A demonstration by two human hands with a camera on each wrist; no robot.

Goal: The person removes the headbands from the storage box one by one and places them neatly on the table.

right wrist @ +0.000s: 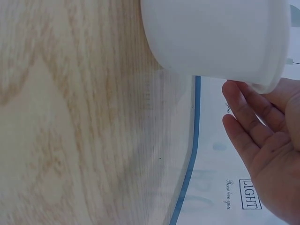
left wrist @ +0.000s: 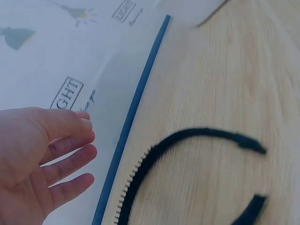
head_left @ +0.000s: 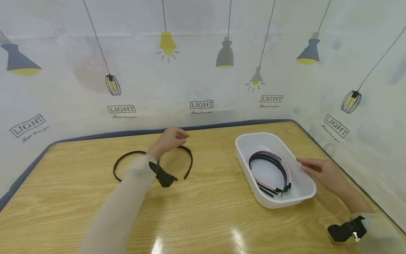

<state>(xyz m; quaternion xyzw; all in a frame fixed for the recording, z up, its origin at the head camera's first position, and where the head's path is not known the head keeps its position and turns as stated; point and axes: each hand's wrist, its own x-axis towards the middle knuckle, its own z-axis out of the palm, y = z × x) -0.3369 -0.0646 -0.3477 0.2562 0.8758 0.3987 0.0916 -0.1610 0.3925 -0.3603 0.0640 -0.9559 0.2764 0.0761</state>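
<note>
Left hand (head_left: 171,138) was loosely open, fingers slightly bent, nothing in it, near the far curve of a toothed black headband (head_left: 191,160) and clear of it in the left wrist view. Second black headband (head_left: 115,167) lay to its left on the wooden surface (head_left: 203,215), partly hidden by the left sleeve (head_left: 120,208). Right hand (head_left: 325,174) had the white tray (head_left: 301,190)'s right rim lightly between thumb and fingers. Tray sat on the surface holding black and pink headbands (head_left: 288,169), nested together.
</note>
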